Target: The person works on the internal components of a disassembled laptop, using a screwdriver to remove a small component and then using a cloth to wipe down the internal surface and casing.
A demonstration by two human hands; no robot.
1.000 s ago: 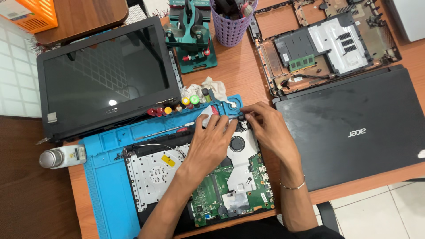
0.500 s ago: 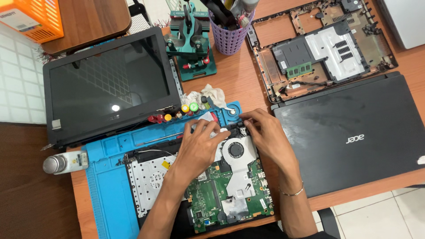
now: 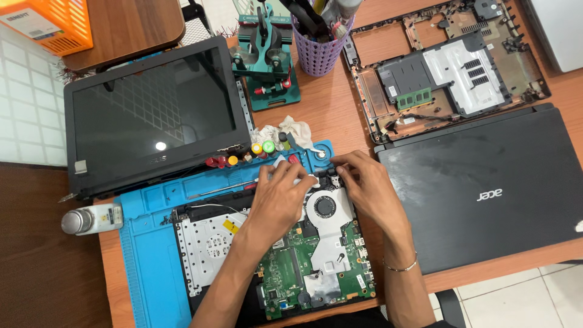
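Green circuit board and a pale metal cooling fan (image 3: 326, 205) fill the opened laptop base (image 3: 273, 255), which lies on a blue silicone work mat (image 3: 152, 243) on the wooden bench (image 3: 331, 112). Both hands meet at the far edge of that base, just above the fan. The left hand (image 3: 280, 197) lies palm down with its fingers curled onto the upper rim of the base; the right hand (image 3: 363, 185) has its fingertips pinched together at the same rim, beside the fan (what, if anything, they pinch is too small to tell). A thin bracelet (image 3: 399, 266) circles the right wrist.

Along the mat's far edge stands a row of small screwdriver handles (image 3: 255, 152) in red, yellow and green, with a crumpled white cloth (image 3: 285, 130) just behind them. A detached laptop screen (image 3: 152, 115) lies to the left, a closed black laptop (image 3: 486, 188) to the right, and a stripped laptop shell (image 3: 449, 67) beyond it. A purple tool cup (image 3: 316, 48) and a green clamp stand (image 3: 267, 67) sit at the far side, a small white bottle (image 3: 91, 218) left of the mat.
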